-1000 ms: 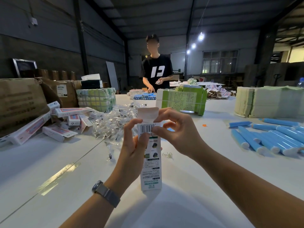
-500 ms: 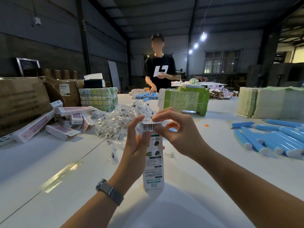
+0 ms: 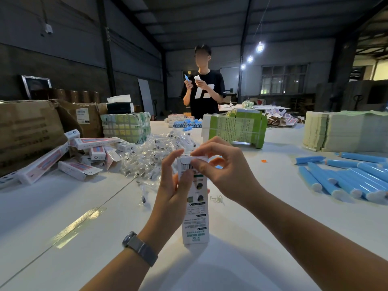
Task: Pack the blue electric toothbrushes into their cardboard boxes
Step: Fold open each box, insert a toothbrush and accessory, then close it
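Smooth, glossy white tabletop (image 3: 63, 223), streaked with a reflected light. Printed white cardboard box (image 3: 196, 215), matt with a faint sheen, upright at centre. Smooth matt blue plastic toothbrushes (image 3: 344, 177) with white ends, heaped at right. Crinkled clear plastic bags (image 3: 151, 154), shiny, left of centre. Rough brown corrugated cartons (image 3: 27, 131) at far left. Pink-and-white printed card boxes (image 3: 79, 169) beside them. Grey metal mesh watch strap (image 3: 144, 250) near. Pale green paper stacks (image 3: 344, 131) at far right, matt.

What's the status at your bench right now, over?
Left hand grips upright box. Right hand pinches top flap down, nearly closed. Loose blue toothbrushes wait at right. Nothing in the way.
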